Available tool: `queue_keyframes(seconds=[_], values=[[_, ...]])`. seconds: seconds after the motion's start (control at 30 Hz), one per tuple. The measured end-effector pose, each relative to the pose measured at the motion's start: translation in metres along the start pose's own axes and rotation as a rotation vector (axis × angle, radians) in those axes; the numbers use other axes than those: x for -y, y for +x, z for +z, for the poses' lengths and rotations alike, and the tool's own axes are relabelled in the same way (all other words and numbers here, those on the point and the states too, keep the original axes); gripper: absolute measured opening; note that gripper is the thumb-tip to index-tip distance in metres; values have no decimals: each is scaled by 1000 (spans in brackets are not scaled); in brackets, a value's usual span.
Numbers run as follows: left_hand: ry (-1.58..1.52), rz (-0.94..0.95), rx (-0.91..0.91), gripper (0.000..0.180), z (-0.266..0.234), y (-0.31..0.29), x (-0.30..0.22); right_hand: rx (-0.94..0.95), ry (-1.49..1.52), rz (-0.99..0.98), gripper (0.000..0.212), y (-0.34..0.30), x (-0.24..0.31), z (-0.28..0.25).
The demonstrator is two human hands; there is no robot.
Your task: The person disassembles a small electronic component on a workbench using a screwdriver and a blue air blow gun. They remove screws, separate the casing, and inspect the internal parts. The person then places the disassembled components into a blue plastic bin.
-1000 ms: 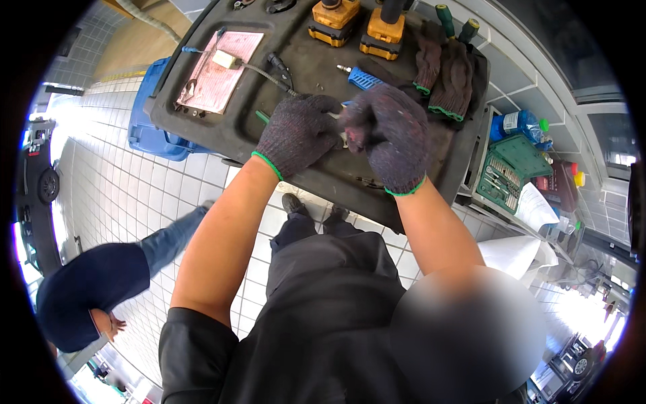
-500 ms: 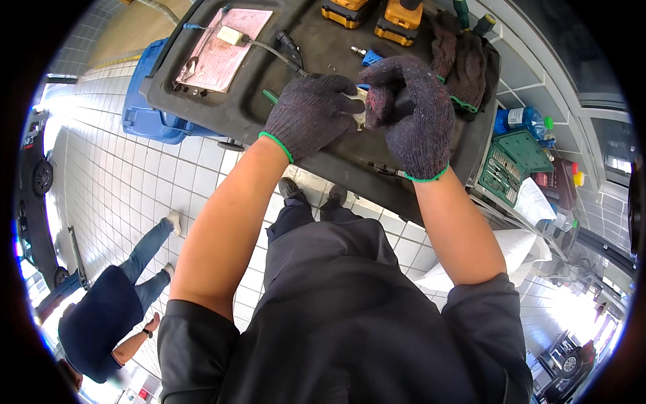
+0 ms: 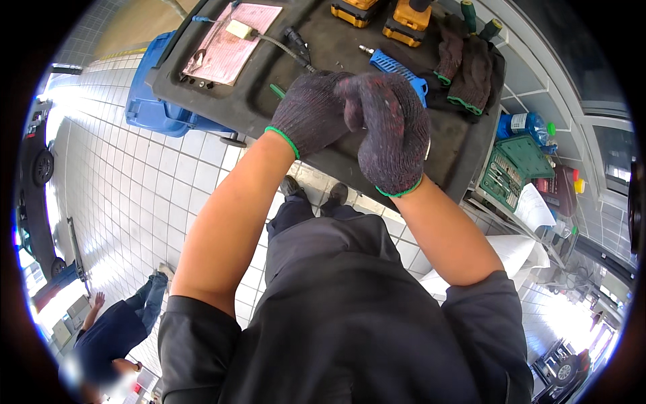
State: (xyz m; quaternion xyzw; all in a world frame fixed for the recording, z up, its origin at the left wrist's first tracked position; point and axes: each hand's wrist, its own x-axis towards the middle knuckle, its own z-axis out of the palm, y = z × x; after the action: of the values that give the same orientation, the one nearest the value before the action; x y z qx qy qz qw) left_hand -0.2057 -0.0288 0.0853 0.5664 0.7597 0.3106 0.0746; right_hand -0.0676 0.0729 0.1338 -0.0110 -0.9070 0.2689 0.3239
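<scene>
Both my hands wear dark knit gloves with green cuffs and meet over the black cart top [image 3: 452,145]. My left hand [image 3: 313,113] is closed, fingers pointing right. My right hand [image 3: 396,128] curls in from the right, its fingers bent against the left hand's fingertips. Whatever lies between them is hidden by the gloves. A blue air blow gun [image 3: 398,69] lies just beyond my right hand. Beside my left hand are a green stick-like piece [image 3: 277,90] and a braided grey cable [image 3: 286,52] running to a small whitish block [image 3: 239,29].
A pink sheet [image 3: 225,57] lies at the cart's left. Yellow-black power tools [image 3: 406,23] and spare gloves [image 3: 471,77] are at the back. A green socket set [image 3: 505,175] and blue bottle [image 3: 527,126] stand right. A blue bin [image 3: 151,101] is left; a person [image 3: 114,337] is lower left.
My right hand has moved left and closed over the left hand's fingertips, covering the small pale part seen between them before. The blow gun shows more fully. The other person has shifted.
</scene>
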Motion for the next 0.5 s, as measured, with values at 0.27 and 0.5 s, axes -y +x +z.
queue_keyframes(seconds=[0.27,0.5], values=[[125,119,-2,34,-1,-3,6,168,616,315,44,-4,-32,-8],[131,-52,67,37,2,-8,-1,208,673,328,32,18,-4,-38]])
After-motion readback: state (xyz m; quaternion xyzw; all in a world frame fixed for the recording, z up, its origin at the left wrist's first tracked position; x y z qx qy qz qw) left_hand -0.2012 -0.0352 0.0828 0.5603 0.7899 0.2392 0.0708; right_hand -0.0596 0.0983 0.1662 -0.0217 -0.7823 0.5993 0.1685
